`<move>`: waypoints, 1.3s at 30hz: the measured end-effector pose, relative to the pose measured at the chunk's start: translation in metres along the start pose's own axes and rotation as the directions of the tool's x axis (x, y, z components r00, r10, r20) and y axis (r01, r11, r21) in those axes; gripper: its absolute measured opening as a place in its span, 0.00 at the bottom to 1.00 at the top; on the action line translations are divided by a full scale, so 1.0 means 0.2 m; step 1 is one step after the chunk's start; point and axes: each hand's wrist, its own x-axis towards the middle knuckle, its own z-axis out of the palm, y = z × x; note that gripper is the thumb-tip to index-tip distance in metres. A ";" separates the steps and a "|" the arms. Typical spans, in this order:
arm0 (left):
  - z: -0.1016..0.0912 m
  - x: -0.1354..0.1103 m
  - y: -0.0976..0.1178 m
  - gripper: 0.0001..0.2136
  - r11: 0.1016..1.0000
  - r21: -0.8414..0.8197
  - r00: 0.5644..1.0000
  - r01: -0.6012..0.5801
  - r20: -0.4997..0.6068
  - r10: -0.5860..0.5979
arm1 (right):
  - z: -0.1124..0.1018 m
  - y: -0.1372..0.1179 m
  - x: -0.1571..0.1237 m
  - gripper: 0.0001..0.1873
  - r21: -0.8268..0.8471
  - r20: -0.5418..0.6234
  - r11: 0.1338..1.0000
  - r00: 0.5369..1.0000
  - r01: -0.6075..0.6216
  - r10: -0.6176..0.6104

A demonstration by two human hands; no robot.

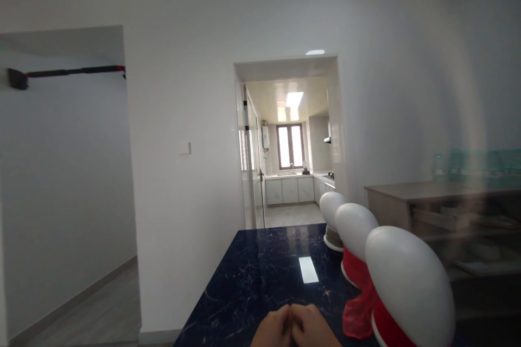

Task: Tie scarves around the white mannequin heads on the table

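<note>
From where I stand, the person's left hand (269, 329) and right hand (312, 327) meet over the near end of the dark blue table (252, 268). The fingers look curled inward, but their tips are hidden, so I can't tell how tightly they close or whether they hold anything. To the right stand three white egg-shaped forms (411, 282) in a row. The nearer two already have red cloth (358, 319) around their bases, with a loose piece hanging beside the nearest; the farthest wears a brownish band (334, 237). I'd judge none is being handled; what remains, I can't tell.
</note>
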 end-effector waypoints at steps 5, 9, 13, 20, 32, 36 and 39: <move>-0.02 -0.02 0.03 0.11 1.000 -0.017 1.000 -0.006 -0.012 0.006 | 0.01 0.01 0.00 0.16 0.025 -0.023 1.000 1.000 0.014 -0.013; -0.01 -0.02 0.03 0.11 1.000 -0.007 1.000 -0.016 -0.026 0.016 | 0.01 0.00 -0.02 0.16 0.048 -0.042 0.998 0.999 0.033 -0.031; 0.00 -0.01 0.01 0.11 0.999 -0.008 0.999 -0.033 -0.020 0.033 | 0.00 -0.01 -0.02 0.16 0.030 -0.046 0.999 0.999 0.024 -0.023; 0.00 0.02 -0.02 0.09 1.000 -0.001 1.000 -0.014 0.012 0.014 | 0.00 -0.02 0.00 0.16 0.020 -0.023 1.000 1.000 0.006 -0.006; -0.01 0.02 -0.02 0.09 1.000 0.011 1.000 -0.012 0.009 0.012 | 0.01 0.01 0.01 0.09 -0.029 -0.029 0.999 0.999 -0.027 0.027; -0.03 0.01 0.00 0.08 1.000 -0.011 1.000 -0.009 0.010 0.009 | -0.04 -0.13 0.00 0.25 -0.051 -0.175 0.999 0.985 -0.003 -0.006; -0.03 0.02 -0.01 0.10 1.000 -0.009 0.999 0.026 0.022 -0.025 | -0.20 -0.17 -0.15 0.31 -0.102 -0.342 0.989 0.930 0.107 -0.136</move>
